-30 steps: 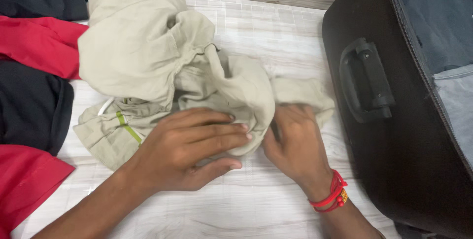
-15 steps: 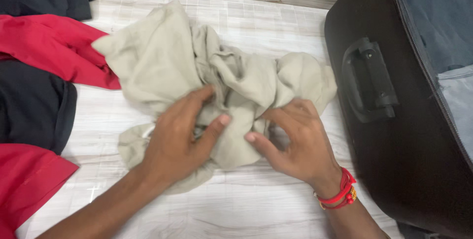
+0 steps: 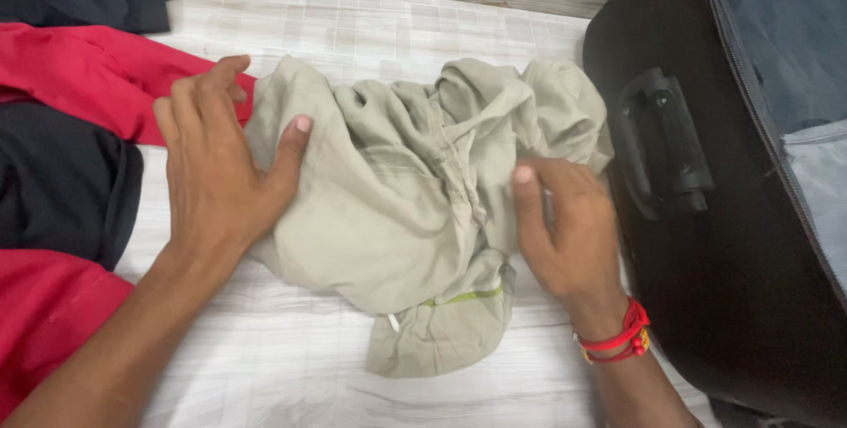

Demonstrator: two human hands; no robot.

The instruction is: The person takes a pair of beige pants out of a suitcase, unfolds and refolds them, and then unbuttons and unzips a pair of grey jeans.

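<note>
Trousers (image 3: pixel 397 207), beige, bunched at centre of pale worktop (image 3: pixel 291 375), w/ left hand (image 3: pixel 216 172) flat on their 9 o'clock edge, fingers (image 3: pixel 190 106) spread, thumb on cloth, right hand (image 3: pixel 573 225) pressing at 3 o'clock, fingers together; black suitcase (image 3: pixel 706 216) just beside at 3, red garment (image 3: pixel 88 75) at 10.
</note>
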